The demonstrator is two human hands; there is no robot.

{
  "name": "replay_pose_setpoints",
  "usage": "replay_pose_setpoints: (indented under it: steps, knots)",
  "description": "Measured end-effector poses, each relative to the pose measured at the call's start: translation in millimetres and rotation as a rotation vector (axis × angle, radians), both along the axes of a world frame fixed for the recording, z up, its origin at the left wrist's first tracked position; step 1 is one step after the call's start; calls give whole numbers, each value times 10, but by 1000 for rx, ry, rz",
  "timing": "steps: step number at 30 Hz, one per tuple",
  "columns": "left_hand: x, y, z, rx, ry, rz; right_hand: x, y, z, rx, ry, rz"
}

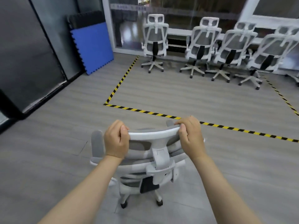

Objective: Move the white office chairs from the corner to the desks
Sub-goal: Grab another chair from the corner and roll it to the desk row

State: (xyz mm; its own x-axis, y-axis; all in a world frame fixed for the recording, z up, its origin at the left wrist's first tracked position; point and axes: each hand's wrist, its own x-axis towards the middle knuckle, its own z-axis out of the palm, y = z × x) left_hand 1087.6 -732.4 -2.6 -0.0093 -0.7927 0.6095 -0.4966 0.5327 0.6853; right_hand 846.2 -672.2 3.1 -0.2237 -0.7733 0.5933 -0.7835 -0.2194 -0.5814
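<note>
Right, closest in: white-framed office chair with grey mesh back (155, 160) sits on the grey plank floor (210, 175), seen from behind and above, castors down. Left hand (116, 139) is wrapped around the left end of its curved white headrest bar (153, 134), right hand (191, 135) wrapped around the right end. Hands are apart, one on each end of the bar, thumbs on the near side. Both forearms reach in from the bottom edge.

Just past the chair, a yellow-and-black striped tape line (161, 114) runs across the floor and turns a corner on the left, marking out a bay. The held chair is outside that bay, on the near side of the tape.

Inside the bay at the far side: a row of matching white mesh chairs (202, 46) with backs to camera, in front of a glass wall (178, 12). One stands apart on the left, the others bunch close on the right.

Far left: blue foam puzzle mat (92, 47) leaning on the wall, a black one behind it, dark panels alongside.
</note>
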Motion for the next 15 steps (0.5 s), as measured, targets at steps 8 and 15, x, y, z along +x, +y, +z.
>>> replay_pose_setpoints:
  steps: [8, 15]
  knots:
    - [32, -1792, -94, -18, 65, 139, -35, -1987, -148, -55, 45, 112]
    - [23, -3481, -151, -7, 55, 91, -121, -3619, -253, -133, 105, 114]
